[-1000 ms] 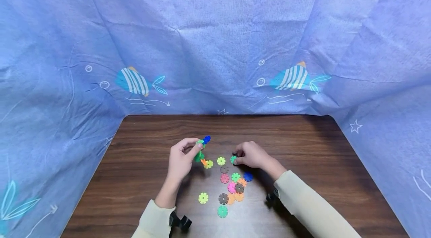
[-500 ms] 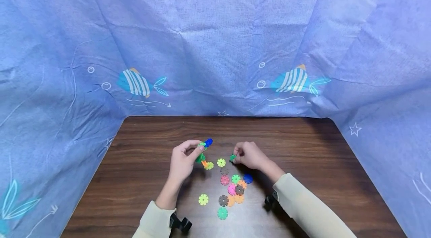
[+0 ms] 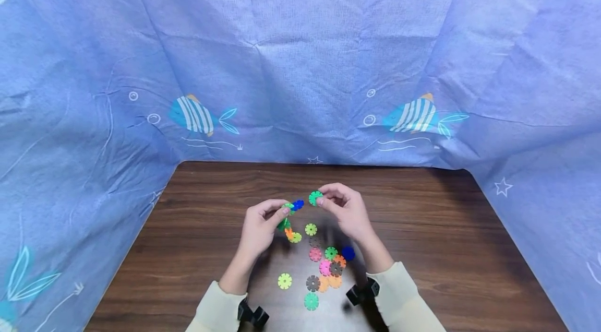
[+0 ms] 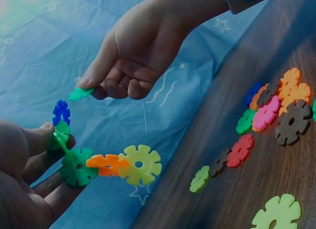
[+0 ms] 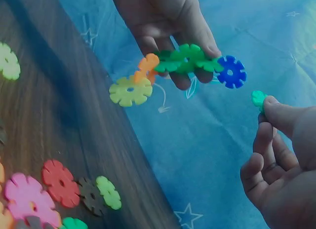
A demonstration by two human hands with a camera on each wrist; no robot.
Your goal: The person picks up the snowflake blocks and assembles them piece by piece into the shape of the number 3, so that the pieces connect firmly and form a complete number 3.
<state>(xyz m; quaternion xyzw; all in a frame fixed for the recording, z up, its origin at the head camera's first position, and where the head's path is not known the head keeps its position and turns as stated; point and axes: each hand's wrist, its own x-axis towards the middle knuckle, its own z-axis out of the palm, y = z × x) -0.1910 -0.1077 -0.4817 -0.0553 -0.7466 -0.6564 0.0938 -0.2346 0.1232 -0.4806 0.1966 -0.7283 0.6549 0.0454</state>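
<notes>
My left hand (image 3: 255,228) pinches a chain of interlocking snowflake discs by one of its green pieces. At the chain's upper end sits a blue disc (image 5: 238,72); an orange disc (image 4: 106,166) and a yellow disc (image 4: 149,166) make up the other end. Between thumb and fingers, my right hand (image 3: 353,216) pinches a single green snowflake disc (image 3: 315,197). That disc is raised above the table, close to the blue one but apart from it. Fingers cover part of the chain's green pieces.
Loose snowflake discs lie on the brown wooden table (image 3: 197,259) below the hands, among them a pink disc (image 3: 325,263), a red disc (image 5: 54,177) and a yellow-green disc (image 3: 284,276). Some overlap. A blue fish-print cloth (image 3: 300,86) hangs behind the table.
My right hand has lifted the green disc off the table and brought it up and left, near the blue end of the chain. The left hand keeps its grip and has shifted slightly right.
</notes>
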